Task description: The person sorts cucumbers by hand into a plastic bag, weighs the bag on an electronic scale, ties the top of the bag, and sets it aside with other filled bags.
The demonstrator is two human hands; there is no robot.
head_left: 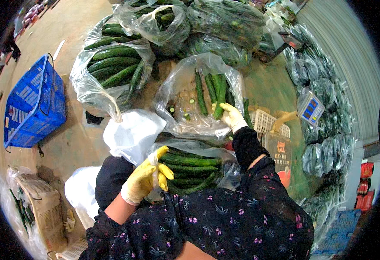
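My right hand (232, 116), in a pale yellow glove, is closed round the near end of a dark green cucumber (219, 93). Beside it, a few more cucumbers (200, 92) lie in an open clear plastic bag (172, 80), with small cut pieces (187, 116) near them. My left hand (148, 175), in a yellow glove with stained fingertips, is at the left edge of a nearer clear bag (229, 167). Its fingers curl over what looks like a fold of that bag's plastic. Several cucumbers (190, 160) lie side by side in this nearer bag, close to my body.
A full bag of cucumbers (116, 65) stands far left, with more filled bags (224, 19) behind. On the left are a blue crate (36, 102) and a beige crate (40, 212). A white bag (133, 132) lies near my left hand. At right sit a scale display (311, 108) and stacked bags (328, 151).
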